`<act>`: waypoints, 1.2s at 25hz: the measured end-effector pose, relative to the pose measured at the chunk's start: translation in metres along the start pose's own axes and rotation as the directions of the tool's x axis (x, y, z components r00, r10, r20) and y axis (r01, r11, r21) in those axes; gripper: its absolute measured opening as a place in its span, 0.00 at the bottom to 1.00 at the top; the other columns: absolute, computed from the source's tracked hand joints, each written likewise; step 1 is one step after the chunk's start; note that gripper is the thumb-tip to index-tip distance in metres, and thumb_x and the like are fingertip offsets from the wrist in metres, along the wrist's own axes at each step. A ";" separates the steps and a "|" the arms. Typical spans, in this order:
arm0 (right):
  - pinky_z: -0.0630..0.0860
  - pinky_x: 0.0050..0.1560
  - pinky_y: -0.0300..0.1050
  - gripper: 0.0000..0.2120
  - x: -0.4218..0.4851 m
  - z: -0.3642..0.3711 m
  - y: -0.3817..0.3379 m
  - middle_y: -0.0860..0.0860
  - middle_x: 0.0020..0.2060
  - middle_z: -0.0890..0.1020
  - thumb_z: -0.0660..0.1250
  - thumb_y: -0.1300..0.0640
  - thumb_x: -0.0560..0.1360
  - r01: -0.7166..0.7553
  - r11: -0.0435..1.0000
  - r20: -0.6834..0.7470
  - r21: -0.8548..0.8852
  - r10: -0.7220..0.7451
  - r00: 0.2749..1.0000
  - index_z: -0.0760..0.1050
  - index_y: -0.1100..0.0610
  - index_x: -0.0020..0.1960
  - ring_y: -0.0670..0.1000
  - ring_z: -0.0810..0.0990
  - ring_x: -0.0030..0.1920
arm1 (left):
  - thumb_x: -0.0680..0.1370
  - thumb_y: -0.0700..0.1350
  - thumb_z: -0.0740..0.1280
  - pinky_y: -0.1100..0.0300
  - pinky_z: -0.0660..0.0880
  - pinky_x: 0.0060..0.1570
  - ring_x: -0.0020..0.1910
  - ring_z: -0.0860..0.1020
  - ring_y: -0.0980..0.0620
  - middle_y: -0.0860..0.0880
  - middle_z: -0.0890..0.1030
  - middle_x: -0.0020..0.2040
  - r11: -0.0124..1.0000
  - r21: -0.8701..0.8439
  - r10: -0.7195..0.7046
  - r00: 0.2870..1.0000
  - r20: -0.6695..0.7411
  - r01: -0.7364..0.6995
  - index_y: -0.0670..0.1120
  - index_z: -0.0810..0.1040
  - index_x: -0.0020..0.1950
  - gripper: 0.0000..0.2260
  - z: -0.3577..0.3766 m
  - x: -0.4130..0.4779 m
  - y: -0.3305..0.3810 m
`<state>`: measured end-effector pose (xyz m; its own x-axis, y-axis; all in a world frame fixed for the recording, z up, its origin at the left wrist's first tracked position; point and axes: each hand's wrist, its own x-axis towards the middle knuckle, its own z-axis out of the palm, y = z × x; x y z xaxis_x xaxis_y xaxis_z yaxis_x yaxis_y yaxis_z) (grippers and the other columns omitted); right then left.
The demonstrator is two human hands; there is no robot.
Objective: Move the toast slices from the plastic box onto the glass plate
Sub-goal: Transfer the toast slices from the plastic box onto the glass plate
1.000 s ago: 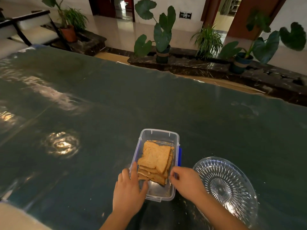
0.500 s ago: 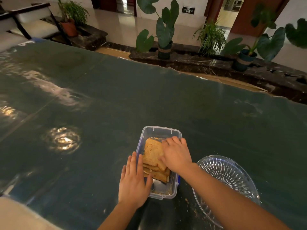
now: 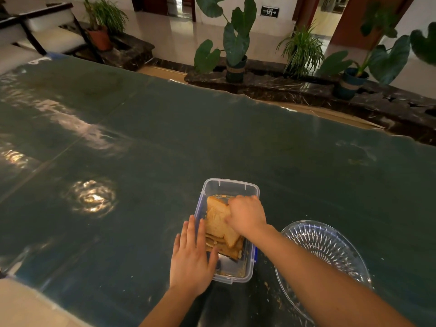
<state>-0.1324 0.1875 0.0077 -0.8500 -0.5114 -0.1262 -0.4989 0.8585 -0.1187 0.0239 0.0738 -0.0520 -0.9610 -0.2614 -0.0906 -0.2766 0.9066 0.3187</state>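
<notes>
A clear plastic box (image 3: 230, 185) with blue clips sits on the dark green table. Inside lies a stack of several toast slices (image 3: 218, 224). My right hand (image 3: 246, 214) is inside the box, fingers closed on the far edge of the top slice, which is tilted up off the stack. My left hand (image 3: 191, 258) lies flat with fingers apart against the box's near left wall, its thumb over the rim. The patterned glass plate (image 3: 328, 246) stands to the right of the box, partly hidden by my right forearm, with no toast visible on it.
The dark green glossy table (image 3: 165, 149) stretches far left and ahead, with light reflections on it. Crumbs lie on it near the plate. Beyond the far edge, potted plants (image 3: 236, 43) stand on a dark marble ledge. A pale strip (image 3: 21, 305) runs along the near left edge.
My right hand moved from the box's right rim into the box and took hold of the top slice, which now tilts up. My left hand stayed against the box's left side.
</notes>
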 end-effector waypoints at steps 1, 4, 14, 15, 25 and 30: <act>0.74 0.48 0.49 0.13 -0.004 -0.005 0.000 0.51 0.47 0.82 0.70 0.47 0.68 -0.059 0.990 0.009 0.130 0.058 0.998 0.81 0.51 0.50 0.57 0.82 0.48 | 0.78 0.66 0.40 0.47 0.49 0.78 0.80 0.44 0.48 0.48 0.40 0.81 1.000 0.001 -0.002 1.000 0.001 0.002 0.51 0.40 0.80 0.34 0.000 0.000 0.000; 0.72 0.38 0.45 0.06 -0.022 -0.021 0.012 0.47 0.41 0.80 0.71 0.48 0.67 -0.179 0.884 0.029 0.432 0.184 0.982 0.77 0.48 0.42 0.54 0.81 0.44 | 0.78 0.66 0.42 0.47 0.49 0.78 0.80 0.46 0.47 0.48 0.43 0.81 1.000 -0.004 -0.001 1.000 0.001 0.001 0.50 0.42 0.80 0.34 0.000 0.000 0.001; 0.80 0.43 0.54 0.11 -0.145 -0.059 0.159 0.55 0.46 0.84 0.76 0.61 0.68 -0.339 0.407 0.138 0.848 0.449 0.883 0.79 0.54 0.49 0.56 0.84 0.45 | 0.76 0.66 0.41 0.46 0.52 0.78 0.80 0.48 0.47 0.45 0.47 0.82 1.000 0.005 0.000 1.000 -0.002 0.000 0.44 0.44 0.80 0.39 -0.002 0.000 0.002; 0.81 0.41 0.52 0.11 -0.152 -0.056 0.170 0.55 0.47 0.84 0.76 0.61 0.69 -0.377 0.400 0.185 0.835 0.442 0.878 0.79 0.55 0.49 0.56 0.84 0.46 | 0.76 0.67 0.40 0.47 0.52 0.78 0.80 0.48 0.48 0.45 0.46 0.82 1.000 0.008 0.000 1.000 0.000 0.000 0.44 0.44 0.80 0.39 -0.002 0.000 0.002; 0.80 0.41 0.47 0.16 -0.141 -0.041 0.152 0.55 0.47 0.85 0.80 0.56 0.63 -0.322 0.173 0.262 0.931 0.297 0.918 0.81 0.52 0.49 0.53 0.85 0.45 | 0.75 0.68 0.36 0.48 0.50 0.79 0.80 0.45 0.48 0.46 0.43 0.82 1.000 0.021 -0.006 1.000 0.022 0.005 0.45 0.40 0.80 0.39 -0.006 0.000 0.003; 0.78 0.37 0.42 0.13 -0.052 -0.039 0.061 0.50 0.43 0.83 0.77 0.60 0.67 -0.270 0.314 0.270 0.910 0.046 0.962 0.79 0.51 0.49 0.49 0.83 0.42 | 0.77 0.66 0.40 0.49 0.49 0.79 0.80 0.44 0.48 0.46 0.42 0.81 1.000 0.018 -0.017 1.000 0.026 0.017 0.44 0.39 0.80 0.37 -0.007 -0.001 0.003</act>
<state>-0.1255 0.2677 0.0455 -0.7952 -0.4623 -0.3924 0.2268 0.3735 -0.8995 0.0240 0.0746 -0.0439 -0.9558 -0.2683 -0.1206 -0.2927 0.9080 0.2998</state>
